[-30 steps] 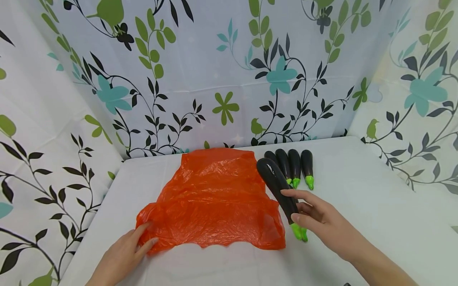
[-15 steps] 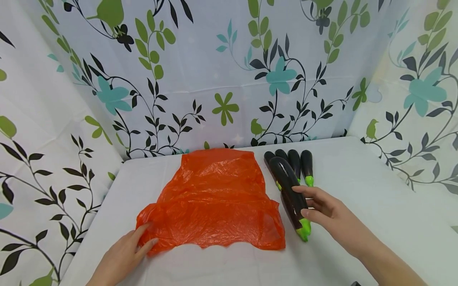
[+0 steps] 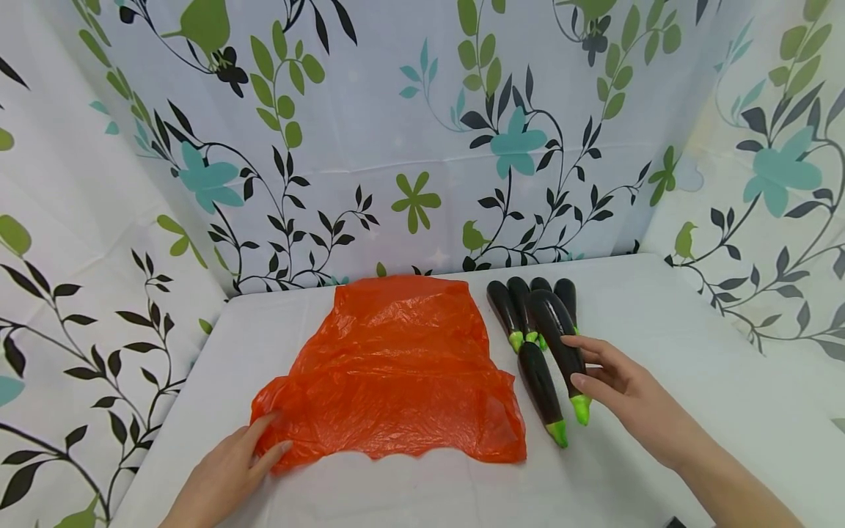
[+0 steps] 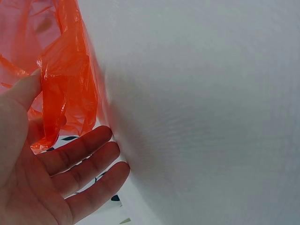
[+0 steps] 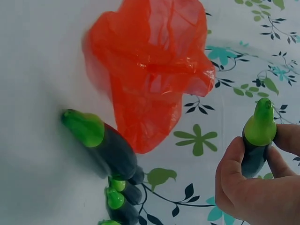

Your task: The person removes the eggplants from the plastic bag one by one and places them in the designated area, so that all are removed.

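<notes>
My right hand (image 3: pixel 623 378) holds an eggplant (image 3: pixel 553 323) between thumb and fingers, near its green stem end. In the right wrist view the held eggplant (image 5: pixel 259 133) points its stem up, apart from the others. Just left of it another eggplant (image 3: pixel 540 385) lies on the table. An orange-red plastic bag (image 3: pixel 396 367) is spread flat in the middle. At its left front corner, my left hand (image 3: pixel 227 462) pinches the plastic. The left wrist view has the bag's edge (image 4: pixel 70 89) between thumb and index finger, the other fingers (image 4: pixel 91 176) extended.
Several more eggplants (image 3: pixel 503 312) lie side by side at the back right, stems toward me. White cloth covers the table (image 3: pixel 370 491). A leaf-patterned curtain (image 3: pixel 370 147) rises behind the table and along both sides.
My right hand has carried its eggplant to the right, from above the bag's right edge past the lying eggplant, which now shows fully. The left hand and bag have stayed put.
</notes>
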`<act>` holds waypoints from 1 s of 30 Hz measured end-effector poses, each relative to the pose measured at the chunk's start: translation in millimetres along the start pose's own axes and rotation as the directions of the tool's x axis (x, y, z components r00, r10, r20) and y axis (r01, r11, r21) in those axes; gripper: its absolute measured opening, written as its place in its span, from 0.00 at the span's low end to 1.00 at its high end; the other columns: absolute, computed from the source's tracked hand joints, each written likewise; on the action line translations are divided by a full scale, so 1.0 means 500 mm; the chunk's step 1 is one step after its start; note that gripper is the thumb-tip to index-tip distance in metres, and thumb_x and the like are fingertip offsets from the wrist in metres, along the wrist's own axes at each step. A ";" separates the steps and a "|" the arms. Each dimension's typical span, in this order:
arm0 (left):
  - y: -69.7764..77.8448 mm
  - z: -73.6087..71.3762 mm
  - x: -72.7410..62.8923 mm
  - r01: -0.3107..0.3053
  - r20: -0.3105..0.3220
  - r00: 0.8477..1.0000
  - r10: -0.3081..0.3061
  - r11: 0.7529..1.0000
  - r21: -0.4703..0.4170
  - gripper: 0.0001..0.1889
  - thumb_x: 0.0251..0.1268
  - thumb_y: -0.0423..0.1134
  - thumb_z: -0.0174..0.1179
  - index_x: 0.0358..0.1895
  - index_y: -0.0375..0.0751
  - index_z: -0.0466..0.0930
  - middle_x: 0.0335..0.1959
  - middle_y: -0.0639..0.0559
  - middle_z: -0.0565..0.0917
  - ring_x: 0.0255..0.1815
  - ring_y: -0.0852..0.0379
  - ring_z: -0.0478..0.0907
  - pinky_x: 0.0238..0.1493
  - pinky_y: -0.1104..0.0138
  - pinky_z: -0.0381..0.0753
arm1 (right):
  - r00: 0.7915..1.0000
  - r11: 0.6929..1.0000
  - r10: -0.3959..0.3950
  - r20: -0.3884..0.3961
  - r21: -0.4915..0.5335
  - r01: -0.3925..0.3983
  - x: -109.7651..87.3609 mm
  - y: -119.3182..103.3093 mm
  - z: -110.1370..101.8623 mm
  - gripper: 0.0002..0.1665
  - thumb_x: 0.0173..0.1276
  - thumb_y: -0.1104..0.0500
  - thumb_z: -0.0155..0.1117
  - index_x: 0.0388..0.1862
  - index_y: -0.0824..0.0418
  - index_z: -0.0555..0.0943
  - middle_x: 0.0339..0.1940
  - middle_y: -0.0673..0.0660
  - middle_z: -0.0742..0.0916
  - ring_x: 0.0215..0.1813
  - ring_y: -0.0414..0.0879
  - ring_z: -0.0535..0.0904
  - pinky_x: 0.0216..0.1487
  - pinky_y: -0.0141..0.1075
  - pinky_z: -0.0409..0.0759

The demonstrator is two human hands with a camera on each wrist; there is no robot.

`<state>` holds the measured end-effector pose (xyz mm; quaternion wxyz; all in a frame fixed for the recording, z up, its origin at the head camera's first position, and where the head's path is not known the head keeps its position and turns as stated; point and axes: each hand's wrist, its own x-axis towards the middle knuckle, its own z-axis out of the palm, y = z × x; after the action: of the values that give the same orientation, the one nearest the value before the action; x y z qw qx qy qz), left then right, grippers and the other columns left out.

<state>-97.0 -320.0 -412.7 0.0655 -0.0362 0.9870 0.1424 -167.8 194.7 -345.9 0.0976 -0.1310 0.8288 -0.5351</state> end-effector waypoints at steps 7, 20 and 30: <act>0.000 -0.001 0.000 0.002 0.000 1.000 -0.002 1.000 0.000 0.38 0.66 0.62 0.56 0.67 0.35 0.69 0.54 0.37 0.80 0.52 0.37 0.77 0.51 0.40 0.78 | 1.000 1.000 0.010 -0.003 -0.020 -0.010 0.005 0.021 -0.012 0.31 0.75 0.50 0.57 0.74 0.48 0.64 0.65 0.64 0.71 0.59 0.58 0.76 0.57 0.58 0.77; -0.001 -0.002 0.003 0.021 0.024 0.999 -0.021 1.000 0.001 0.39 0.66 0.64 0.55 0.68 0.35 0.68 0.53 0.38 0.80 0.51 0.38 0.77 0.51 0.40 0.78 | 0.995 0.988 0.098 0.034 -0.125 -0.093 0.018 0.086 -0.014 0.34 0.73 0.51 0.60 0.75 0.51 0.63 0.64 0.68 0.72 0.60 0.59 0.74 0.53 0.56 0.80; 0.002 -0.004 0.002 0.014 0.016 1.000 -0.014 1.000 -0.002 0.37 0.67 0.62 0.56 0.67 0.35 0.69 0.54 0.38 0.80 0.51 0.38 0.77 0.51 0.40 0.78 | 0.989 0.982 0.130 0.070 -0.148 -0.118 0.034 0.136 -0.011 0.34 0.73 0.51 0.60 0.75 0.51 0.63 0.66 0.72 0.71 0.60 0.62 0.75 0.53 0.56 0.80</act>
<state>-98.1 -319.9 -410.8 0.0745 -0.0419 0.9860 0.1434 -193.4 220.6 -405.9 0.1538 -0.1069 0.8671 -0.4615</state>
